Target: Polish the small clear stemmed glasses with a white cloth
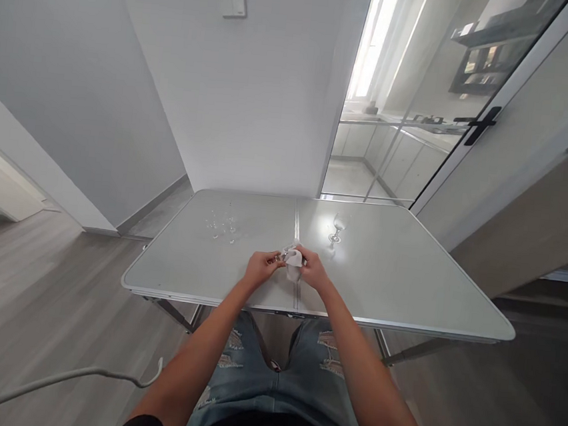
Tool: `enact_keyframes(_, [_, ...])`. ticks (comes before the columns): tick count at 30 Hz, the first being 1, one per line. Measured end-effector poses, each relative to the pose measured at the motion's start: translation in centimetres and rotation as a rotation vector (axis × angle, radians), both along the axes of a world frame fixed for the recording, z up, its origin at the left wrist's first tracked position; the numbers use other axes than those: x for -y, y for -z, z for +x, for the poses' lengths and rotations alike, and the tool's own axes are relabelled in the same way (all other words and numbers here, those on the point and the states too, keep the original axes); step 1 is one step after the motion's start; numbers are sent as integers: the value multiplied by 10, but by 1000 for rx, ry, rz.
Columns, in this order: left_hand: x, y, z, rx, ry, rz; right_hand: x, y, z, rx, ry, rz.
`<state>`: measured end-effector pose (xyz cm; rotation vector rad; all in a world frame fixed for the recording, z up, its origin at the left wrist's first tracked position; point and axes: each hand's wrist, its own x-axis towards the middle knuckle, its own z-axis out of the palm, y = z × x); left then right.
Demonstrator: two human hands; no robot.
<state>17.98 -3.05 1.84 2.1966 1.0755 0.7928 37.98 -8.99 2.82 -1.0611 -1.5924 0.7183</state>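
I have both hands together over the near middle of the light grey rectangular table with a silvery metal rim [383, 276], right above its metal centre seam [297, 224]. My left hand [259, 269] has its fingers drawn narrow in a pinch on a small, clear glass piece [288, 247], seemingly by a thin part of it. My right hand [314, 269] is closed on a soft white cloth [293, 272] (or tissue; I can't tell which), bunched against the glass, with a loose end hanging down toward me. How firmly either hand presses, I cannot tell.

What worries me is the left pinch: so small a hold on slick glass could slip or turn if the cloth pulled sideways, and the piece would drop onto the hard tabletop. Squeezing or twisting too hard could snap a thin part. The dangling cloth also hides some of the glass, so a poor grip could go unnoticed.

Farther off to the right stands a clear stemmed glass with a rounded bowl [339, 228], and far left a cluster of small clear glassware [232, 225], too faint to count. A careless sweep of my forearm could tip either.
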Motion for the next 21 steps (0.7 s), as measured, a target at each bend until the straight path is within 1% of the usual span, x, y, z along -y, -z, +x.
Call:
enact_keyframes(2, [5,9,4,-140,-92,185,-4,3,-8,-14,98,-58])
enact_keyframes(4, [8,15,6,-253,-103,289,-9,7,-15,-40,191,-120])
enact_keyframes(6, [10,18,7,-303,-82,324,-13,11,-19,-95,275,-176])
enact_keyframes(8, [10,17,8,-274,-70,289,-15,13,-20,-147,320,-210])
enact_keyframes(9, [9,16,9,-226,-64,233,-15,13,-20,-159,310,-212])
enact_keyframes(11, [6,12,9,-77,-18,30,-14,11,-15,-162,222,-193])
enact_keyframes(14, [0,4,4,155,126,-429,-6,5,0,-130,-15,-145])
enact_keyframes(16, [-4,-1,-1,220,221,-736,-1,4,12,-104,-170,-119])
enact_keyframes(17, [-5,-3,-3,230,260,-860,1,4,17,-95,-227,-108])
enact_keyframes(18, [-5,-5,-4,234,285,-949,3,6,21,-92,-265,-101])
enact_keyframes(19, [-5,-6,-4,234,294,-995,3,9,24,-94,-279,-94])
enact_keyframes(20, [-5,-6,-3,231,280,-989,3,11,25,-101,-264,-86])
enact_keyframes(21, [-4,-6,-1,222,246,-935,3,15,24,-111,-226,-76])
